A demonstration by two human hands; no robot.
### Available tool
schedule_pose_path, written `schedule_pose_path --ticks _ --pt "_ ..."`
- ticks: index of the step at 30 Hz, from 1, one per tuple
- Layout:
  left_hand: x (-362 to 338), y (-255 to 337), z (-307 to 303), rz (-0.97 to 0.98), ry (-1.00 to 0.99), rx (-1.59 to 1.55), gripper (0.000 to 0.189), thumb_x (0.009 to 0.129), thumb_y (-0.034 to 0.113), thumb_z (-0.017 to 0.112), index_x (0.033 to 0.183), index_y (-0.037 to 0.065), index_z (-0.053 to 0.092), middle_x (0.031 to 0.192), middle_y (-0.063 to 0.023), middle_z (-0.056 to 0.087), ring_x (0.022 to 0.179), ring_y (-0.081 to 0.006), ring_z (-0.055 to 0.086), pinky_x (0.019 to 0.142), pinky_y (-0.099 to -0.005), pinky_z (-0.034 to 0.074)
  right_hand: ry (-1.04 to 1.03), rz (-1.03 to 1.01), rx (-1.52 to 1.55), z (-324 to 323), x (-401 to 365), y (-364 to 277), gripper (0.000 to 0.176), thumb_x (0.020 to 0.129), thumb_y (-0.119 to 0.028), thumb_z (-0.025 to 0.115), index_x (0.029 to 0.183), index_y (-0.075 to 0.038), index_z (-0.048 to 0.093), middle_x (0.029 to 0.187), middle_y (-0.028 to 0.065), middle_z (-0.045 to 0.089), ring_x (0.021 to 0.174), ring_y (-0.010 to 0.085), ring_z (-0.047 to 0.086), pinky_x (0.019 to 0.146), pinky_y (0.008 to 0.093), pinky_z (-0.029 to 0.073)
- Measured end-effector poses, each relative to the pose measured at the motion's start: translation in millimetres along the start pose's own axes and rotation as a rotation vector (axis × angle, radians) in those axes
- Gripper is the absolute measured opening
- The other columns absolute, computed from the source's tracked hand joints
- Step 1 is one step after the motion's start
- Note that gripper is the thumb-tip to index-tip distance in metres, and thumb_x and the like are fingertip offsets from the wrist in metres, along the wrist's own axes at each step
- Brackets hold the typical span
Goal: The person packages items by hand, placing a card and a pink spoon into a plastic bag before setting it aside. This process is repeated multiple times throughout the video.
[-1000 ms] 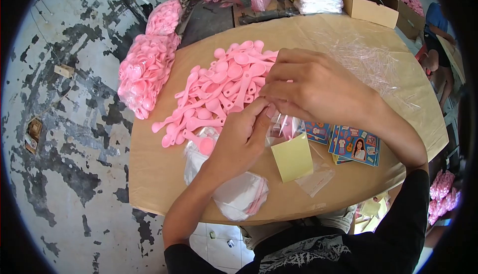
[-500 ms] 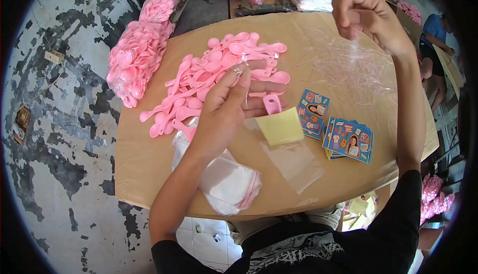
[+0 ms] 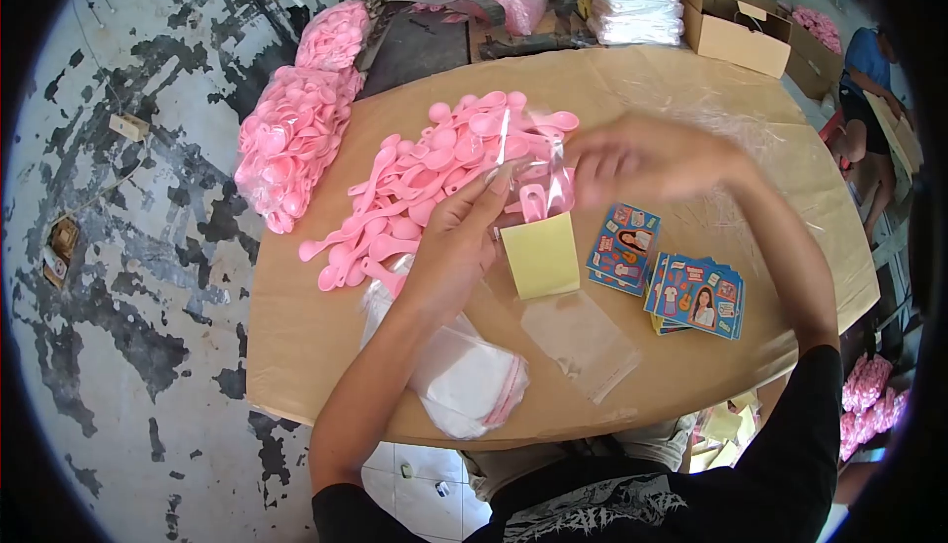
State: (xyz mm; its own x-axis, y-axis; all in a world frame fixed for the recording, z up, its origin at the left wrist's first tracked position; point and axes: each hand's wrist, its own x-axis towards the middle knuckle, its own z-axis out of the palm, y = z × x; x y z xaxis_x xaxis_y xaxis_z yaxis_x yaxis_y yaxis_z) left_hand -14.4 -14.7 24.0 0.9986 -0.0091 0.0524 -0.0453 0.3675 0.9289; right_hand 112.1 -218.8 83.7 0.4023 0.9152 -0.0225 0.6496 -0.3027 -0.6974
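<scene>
My left hand [image 3: 462,237] is closed on a clear plastic bag [image 3: 507,143] that holds a pink spoon [image 3: 534,202] and a pale yellow card [image 3: 541,257]. The spoon's handle end shows above the card; its other end is hidden. Close to the bag's upper right side is my right hand [image 3: 642,160], smeared by motion, so its grip and any contact with the bag cannot be made out. Behind both hands lies a heap of pink spoons [image 3: 405,183]. A single flat clear bag [image 3: 583,346] rests on the table below the held one.
Blue printed cards [image 3: 699,291] lie stacked at the right. A bundle of clear bags [image 3: 464,375] sits near the front edge. Thin clear strips [image 3: 736,153] litter the far right. Sacks of pink spoons [image 3: 296,138] stand at the left; a cardboard box [image 3: 741,35] is behind.
My right hand has come down and left from the upper right to the bag. The left hand still holds the bag, and the view has shifted slightly.
</scene>
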Motion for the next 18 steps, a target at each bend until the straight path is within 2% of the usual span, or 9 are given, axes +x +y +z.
schedule_pose_path --ticks 2,3,6,7,9,12,15,18 --pt "1 0 3 0.029 0.056 -0.003 0.036 0.103 0.022 0.046 0.131 0.0 0.053 0.118 -0.0066 0.061 0.105 -0.0159 0.062 0.09 -0.0309 0.053 0.078 -0.057 0.066 30 13 1 0.021 0.091 -0.009 0.064 0.111 -0.002 0.066 0.093 0.0034 0.066 0.083 0.006 0.06 0.071 0.0233 0.049" --pt "2 -3 0 0.036 0.059 0.035 0.043 0.104 0.023 0.043 0.139 -0.001 0.043 0.129 -0.0111 0.056 0.11 -0.0205 0.061 0.096 -0.0348 0.051 0.119 -0.081 0.1 39 19 6 0.021 0.091 -0.01 0.066 0.11 -0.002 0.066 0.092 0.0033 0.066 0.083 0.0056 0.059 0.07 0.022 0.049" --pt "4 -6 -4 0.029 0.034 0.066 0.043 0.104 0.023 0.043 0.139 -0.001 0.043 0.128 -0.0115 0.056 0.11 -0.0198 0.061 0.097 -0.0338 0.05 0.247 -0.233 0.274 44 24 13 0.023 0.087 -0.01 0.071 0.108 -0.004 0.067 0.084 0.0003 0.065 0.079 0.0044 0.058 0.067 0.0202 0.047" --pt "5 -8 -5 0.044 0.076 0.055 0.038 0.102 0.026 0.047 0.132 0.003 0.053 0.12 -0.0062 0.061 0.104 -0.0136 0.062 0.088 -0.0301 0.054 0.247 -0.195 0.311 43 23 9 0.022 0.087 -0.01 0.071 0.108 -0.004 0.067 0.082 -0.0006 0.064 0.077 0.0041 0.058 0.067 0.0203 0.047" --pt "3 -5 1 0.071 0.101 0.013 0.038 0.102 0.026 0.048 0.132 0.004 0.053 0.117 -0.0059 0.062 0.101 -0.0127 0.063 0.085 -0.0289 0.054 0.241 -0.115 0.387 41 21 2 0.022 0.087 -0.011 0.071 0.108 -0.005 0.068 0.078 -0.0025 0.064 0.074 0.0034 0.058 0.066 0.0204 0.047" --pt "2 -4 -4 0.096 0.072 0.048 0.038 0.102 0.027 0.048 0.132 0.004 0.054 0.112 -0.0051 0.064 0.095 -0.0111 0.064 0.081 -0.027 0.054 0.265 -0.168 0.45 45 26 10 0.021 0.088 -0.011 0.071 0.108 -0.005 0.068 0.076 -0.004 0.064 0.07 0.0032 0.058 0.064 0.0209 0.047" --pt "2 -8 -10 0.076 0.044 0.1 0.038 0.102 0.028 0.049 0.13 0.003 0.056 0.108 -0.0045 0.066 0.09 -0.0098 0.065 0.076 -0.0249 0.054 0.204 -0.261 0.39 38 24 16 0.027 0.093 -0.016 0.065 0.116 -0.002 0.064 0.089 0.0027 0.068 0.076 0.006 0.059 0.066 0.0224 0.049" --pt "2 0 -7 0.06 0.04 0.083 0.035 0.101 0.026 0.051 0.127 0.003 0.058 0.104 -0.0044 0.067 0.087 -0.0083 0.064 0.073 -0.0225 0.053 0.263 -0.123 0.429 38 21 10 0.025 0.093 -0.016 0.065 0.114 -0.002 0.067 0.09 0.0021 0.068 0.08 0.0053 0.06 0.068 0.0226 0.05"
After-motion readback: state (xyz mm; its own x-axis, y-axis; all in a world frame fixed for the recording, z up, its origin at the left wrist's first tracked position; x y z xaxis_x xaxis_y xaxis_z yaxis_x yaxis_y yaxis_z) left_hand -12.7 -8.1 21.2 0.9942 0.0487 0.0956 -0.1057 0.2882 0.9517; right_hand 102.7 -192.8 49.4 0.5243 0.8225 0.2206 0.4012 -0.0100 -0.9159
